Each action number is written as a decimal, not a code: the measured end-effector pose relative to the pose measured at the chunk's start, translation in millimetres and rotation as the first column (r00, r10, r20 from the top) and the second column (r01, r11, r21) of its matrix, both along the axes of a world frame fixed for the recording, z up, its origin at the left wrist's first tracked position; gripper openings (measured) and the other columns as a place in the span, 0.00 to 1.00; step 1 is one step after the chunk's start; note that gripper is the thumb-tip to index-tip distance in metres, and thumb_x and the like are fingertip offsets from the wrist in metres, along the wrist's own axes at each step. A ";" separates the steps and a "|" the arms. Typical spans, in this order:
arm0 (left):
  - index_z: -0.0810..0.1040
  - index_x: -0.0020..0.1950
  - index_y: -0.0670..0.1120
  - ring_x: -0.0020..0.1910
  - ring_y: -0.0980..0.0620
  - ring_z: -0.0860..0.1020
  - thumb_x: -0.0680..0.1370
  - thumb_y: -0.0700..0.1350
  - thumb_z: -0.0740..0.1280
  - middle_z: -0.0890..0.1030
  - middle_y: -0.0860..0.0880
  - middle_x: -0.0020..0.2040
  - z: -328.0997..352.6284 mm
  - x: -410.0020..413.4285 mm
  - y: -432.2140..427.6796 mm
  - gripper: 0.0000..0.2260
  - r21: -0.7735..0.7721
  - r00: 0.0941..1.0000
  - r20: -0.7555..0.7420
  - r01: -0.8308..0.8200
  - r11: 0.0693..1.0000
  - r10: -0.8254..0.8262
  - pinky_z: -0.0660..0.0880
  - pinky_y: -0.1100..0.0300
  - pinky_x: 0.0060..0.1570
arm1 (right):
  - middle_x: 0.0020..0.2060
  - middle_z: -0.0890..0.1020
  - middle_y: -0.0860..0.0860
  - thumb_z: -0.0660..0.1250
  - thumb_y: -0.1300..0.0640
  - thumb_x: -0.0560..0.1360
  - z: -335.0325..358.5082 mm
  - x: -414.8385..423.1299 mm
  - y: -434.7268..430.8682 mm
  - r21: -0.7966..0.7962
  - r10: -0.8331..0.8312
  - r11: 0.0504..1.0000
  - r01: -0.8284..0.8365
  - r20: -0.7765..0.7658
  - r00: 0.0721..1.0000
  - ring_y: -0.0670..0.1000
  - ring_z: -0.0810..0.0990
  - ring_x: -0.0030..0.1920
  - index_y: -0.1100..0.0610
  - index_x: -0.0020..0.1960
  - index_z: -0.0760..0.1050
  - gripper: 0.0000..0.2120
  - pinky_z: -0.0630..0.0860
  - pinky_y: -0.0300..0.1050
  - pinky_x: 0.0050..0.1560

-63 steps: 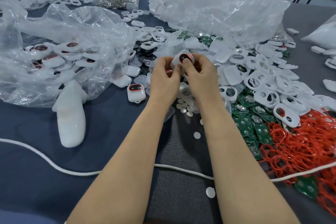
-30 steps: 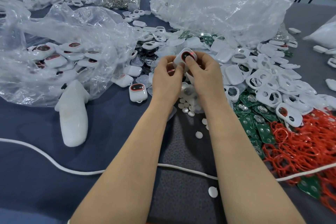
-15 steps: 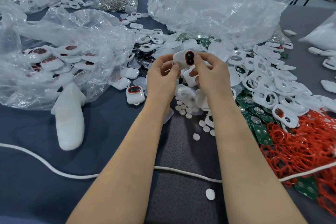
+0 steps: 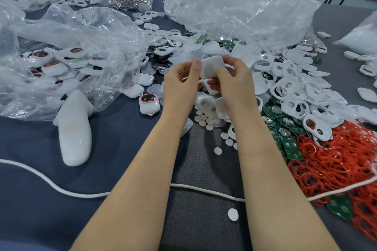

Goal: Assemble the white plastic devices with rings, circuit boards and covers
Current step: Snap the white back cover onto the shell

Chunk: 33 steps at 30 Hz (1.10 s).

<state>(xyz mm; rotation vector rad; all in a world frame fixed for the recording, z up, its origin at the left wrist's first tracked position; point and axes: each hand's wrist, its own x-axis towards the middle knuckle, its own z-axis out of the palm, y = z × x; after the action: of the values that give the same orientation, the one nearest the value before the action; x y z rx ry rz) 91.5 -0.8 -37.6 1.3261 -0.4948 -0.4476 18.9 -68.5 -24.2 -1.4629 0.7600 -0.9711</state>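
Note:
A white plastic device (image 4: 212, 66) is held above the table between both hands, its plain white back facing me. My left hand (image 4: 181, 85) pinches its left edge with thumb and fingertips. My right hand (image 4: 234, 81) grips its right side with curled fingers. An assembled device (image 4: 149, 104) with a red ring lies on the cloth left of my left hand. White covers with holes (image 4: 293, 96) are piled at the right, green circuit boards (image 4: 285, 126) below them, red rings (image 4: 334, 161) at the lower right. Small white discs (image 4: 206, 120) lie under my hands.
A clear bag (image 4: 61, 63) holding assembled devices sits at the left, a large crumpled bag (image 4: 244, 12) at the back. A white bottle-shaped object (image 4: 74, 130) lies left of my arms. A white cord (image 4: 81, 193) crosses the dark cloth near me.
The device has been turned over: its red-ringed face showed before, its plain white back shows now. Both hands stayed on it and shifted slightly.

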 end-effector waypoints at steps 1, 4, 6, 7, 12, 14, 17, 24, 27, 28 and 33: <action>0.79 0.52 0.42 0.51 0.46 0.82 0.80 0.44 0.66 0.83 0.43 0.50 -0.5 0.1 0.3 0.06 0.020 0.999 0.041 -0.006 1.000 0.006 0.80 0.53 0.53 | 0.37 0.81 0.50 0.61 0.66 0.76 0.0 -0.1 -0.2 -0.001 0.004 1.000 -0.004 0.003 1.000 0.40 0.77 0.26 0.57 0.53 0.74 0.09 0.73 0.33 0.28; 0.79 0.53 0.42 0.52 0.44 0.82 0.79 0.41 0.67 0.82 0.42 0.51 0.3 1.1 1.5 0.05 0.069 0.994 0.107 -0.012 0.998 0.004 0.79 0.48 0.56 | 0.37 0.80 0.49 0.62 0.65 0.76 -2.0 0.9 -2.1 -0.003 0.007 1.000 -0.007 0.001 1.000 0.40 0.78 0.27 0.56 0.53 0.75 0.08 0.73 0.33 0.28; 0.77 0.48 0.46 0.51 0.44 0.81 0.79 0.40 0.67 0.82 0.43 0.49 1.2 0.9 2.1 0.01 0.086 0.989 0.144 0.009 0.996 -0.021 0.78 0.48 0.56 | 0.38 0.81 0.49 0.64 0.61 0.77 -4.6 1.9 -3.5 -0.030 0.010 1.000 -0.010 -0.010 1.000 0.39 0.78 0.30 0.56 0.53 0.76 0.05 0.74 0.34 0.31; 0.75 0.46 0.48 0.51 0.44 0.81 0.79 0.40 0.66 0.81 0.44 0.47 1.2 0.8 2.1 0.04 0.104 0.984 0.178 -0.005 0.995 -0.013 0.78 0.48 0.55 | 0.39 0.81 0.49 0.65 0.60 0.78 -6.2 2.4 -4.1 -0.048 0.015 0.999 -0.016 -0.026 1.000 0.40 0.79 0.31 0.55 0.53 0.76 0.05 0.75 0.35 0.34; 0.72 0.47 0.46 0.46 0.48 0.79 0.79 0.40 0.65 0.78 0.48 0.45 -1.8 0.8 0.0 0.03 0.113 0.971 0.240 -0.022 0.993 -0.006 0.78 0.53 0.53 | 0.41 0.81 0.51 0.66 0.60 0.78 -8.5 3.6 -5.2 -0.095 0.002 0.995 -0.005 -0.032 0.999 0.46 0.78 0.36 0.54 0.52 0.77 0.04 0.75 0.36 0.34; 0.73 0.46 0.46 0.45 0.49 0.78 0.79 0.39 0.65 0.78 0.48 0.45 -2.6 0.8 -0.9 0.04 0.094 0.976 0.218 -0.012 0.995 -0.009 0.77 0.54 0.51 | 0.41 0.81 0.52 0.66 0.60 0.78 -8.3 3.8 -4.8 -0.073 -0.004 0.997 0.003 -0.006 1.000 0.45 0.77 0.36 0.56 0.52 0.77 0.04 0.74 0.34 0.32; 0.75 0.49 0.43 0.46 0.49 0.78 0.80 0.38 0.65 0.79 0.46 0.46 -3.1 0.4 -2.0 0.02 0.030 0.993 0.113 0.023 0.999 -0.026 0.78 0.55 0.52 | 0.38 0.79 0.51 0.65 0.60 0.78 -7.9 4.5 -5.0 -0.040 -0.026 0.999 0.027 0.023 0.999 0.41 0.76 0.31 0.56 0.51 0.77 0.04 0.73 0.33 0.30; 0.77 0.49 0.42 0.37 0.56 0.81 0.84 0.45 0.57 0.81 0.47 0.41 0.8 0.0 -2.6 0.12 -0.063 0.988 -0.155 -0.004 0.998 -0.005 0.79 0.66 0.40 | 0.40 0.80 0.49 0.63 0.64 0.77 -4.3 0.8 -6.1 0.034 0.005 0.999 -0.009 0.134 0.991 0.43 0.81 0.36 0.48 0.46 0.76 0.11 0.78 0.37 0.40; 0.79 0.46 0.44 0.33 0.53 0.82 0.83 0.53 0.57 0.82 0.46 0.35 0.9 -1.8 -1.4 0.17 0.000 0.997 -0.073 0.018 1.000 -0.018 0.80 0.62 0.37 | 0.43 0.82 0.50 0.59 0.68 0.74 -4.0 3.0 -3.6 -0.024 0.051 0.999 -0.048 0.118 0.992 0.50 0.81 0.45 0.52 0.41 0.77 0.14 0.80 0.47 0.51; 0.79 0.45 0.43 0.34 0.52 0.82 0.83 0.53 0.58 0.83 0.45 0.36 1.0 -2.4 -1.4 0.17 -0.003 0.998 -0.062 0.033 0.999 -0.033 0.81 0.62 0.38 | 0.43 0.82 0.48 0.58 0.69 0.73 -4.6 3.9 -2.7 -0.048 0.051 0.998 -0.047 0.089 0.995 0.49 0.81 0.47 0.52 0.38 0.78 0.16 0.80 0.50 0.54; 0.75 0.53 0.41 0.52 0.44 0.82 0.81 0.41 0.64 0.81 0.39 0.51 -2.7 0.6 -3.7 0.05 -0.026 0.998 -0.061 0.003 1.000 -0.005 0.80 0.58 0.50 | 0.46 0.81 0.46 0.57 0.70 0.74 -4.9 4.2 -4.0 -0.044 0.000 0.999 0.001 0.022 1.000 0.51 0.81 0.54 0.48 0.42 0.79 0.19 0.78 0.54 0.58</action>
<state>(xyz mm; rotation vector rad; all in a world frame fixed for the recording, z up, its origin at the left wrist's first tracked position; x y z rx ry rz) 92.0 -4.5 -40.4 1.2831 -0.4516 -0.4822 23.1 -72.5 -29.1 -1.4874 0.7268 -1.0084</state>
